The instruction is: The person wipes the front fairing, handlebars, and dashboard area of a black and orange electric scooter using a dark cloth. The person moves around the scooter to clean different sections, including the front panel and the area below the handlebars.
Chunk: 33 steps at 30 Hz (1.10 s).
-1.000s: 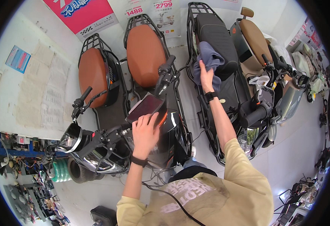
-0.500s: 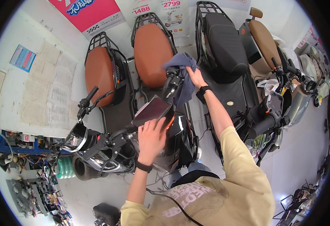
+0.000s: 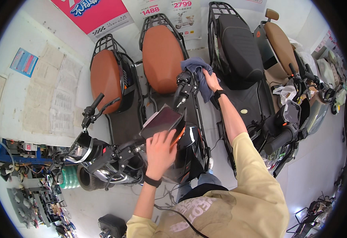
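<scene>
A scooter with a brown seat stands in front of me. Its dark display panel tilts up between the handlebars. My left hand lies on the scooter's front, fingers stretched out against the panel's lower edge. A crumpled blue-grey cloth is bunched in my right hand, just beyond and to the right of the scooter's black handlebar grip. Part of the cloth hangs down beside the handlebar. Whether it touches the grip I cannot tell.
Another brown-seated scooter stands close on the left. On the right are a black-seated scooter and one with a tan seat. Tyres and shelves of parts lie at the lower left. Cables run across the floor.
My right hand has drawn the cloth a little to the right, off the handlebar's end, and less of it hangs down. My left hand has slid slightly down.
</scene>
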Motion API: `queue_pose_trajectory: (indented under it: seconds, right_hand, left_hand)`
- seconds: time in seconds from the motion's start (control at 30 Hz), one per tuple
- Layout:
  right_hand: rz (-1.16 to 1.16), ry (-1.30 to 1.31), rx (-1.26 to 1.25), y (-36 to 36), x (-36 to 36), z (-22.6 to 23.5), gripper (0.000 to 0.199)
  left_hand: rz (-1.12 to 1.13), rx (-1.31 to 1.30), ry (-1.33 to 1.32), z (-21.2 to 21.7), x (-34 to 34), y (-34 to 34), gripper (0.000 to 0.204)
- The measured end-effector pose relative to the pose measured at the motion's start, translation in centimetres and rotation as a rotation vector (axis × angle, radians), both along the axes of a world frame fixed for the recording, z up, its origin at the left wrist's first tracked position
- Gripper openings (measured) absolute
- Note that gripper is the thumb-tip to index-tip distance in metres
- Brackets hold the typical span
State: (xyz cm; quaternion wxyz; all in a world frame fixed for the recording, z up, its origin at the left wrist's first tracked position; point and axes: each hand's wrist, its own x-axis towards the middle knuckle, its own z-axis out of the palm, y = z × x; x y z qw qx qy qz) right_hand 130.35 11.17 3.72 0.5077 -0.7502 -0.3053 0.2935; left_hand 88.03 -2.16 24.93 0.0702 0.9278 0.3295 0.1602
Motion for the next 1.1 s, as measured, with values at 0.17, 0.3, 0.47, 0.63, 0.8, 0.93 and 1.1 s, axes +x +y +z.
queue_pose_trajectory:
  seconds: [0.17, 0.3, 0.47, 0.63, 0.8, 0.93, 1.1]
  right_hand:
    - [-0.081, -0.073, 0.043, -2.1, -4.5, 1.7, 0.066]
    - [0.126, 0.086, 0.335, -5.7, -7.5, 5.1, 0.063]
    - [-0.15, 0.061, 0.419, -4.7, -6.6, 9.9, 0.042]
    - [0.122, -0.067, 0.456, -2.4, -8.3, 11.2, 0.035]
    - [0.324, -0.191, 0.276, 0.3, -7.1, 10.9, 0.045]
    - [0.297, -0.223, 0.097, 3.4, -4.1, 10.3, 0.054]
    - [0.198, -0.186, 0.074, 5.8, -2.7, 9.0, 0.055]
  left_hand:
    - [0.003, -0.002, 0.0, -0.1, 0.1, 0.0, 0.051]
    - [0.004, 0.003, -0.001, -0.2, 0.1, -0.1, 0.052]
    - [-0.002, -0.008, -0.003, -0.2, -0.1, -0.1, 0.053]
    - [-0.002, -0.023, -0.013, -0.3, -0.2, -0.2, 0.055]
    - [0.003, -0.032, -0.011, -0.3, -0.3, -0.2, 0.055]
    - [0.0, -0.039, -0.032, -0.2, -0.3, -0.2, 0.054]
    - [-0.008, -0.023, -0.036, 0.0, -0.3, -0.2, 0.054]
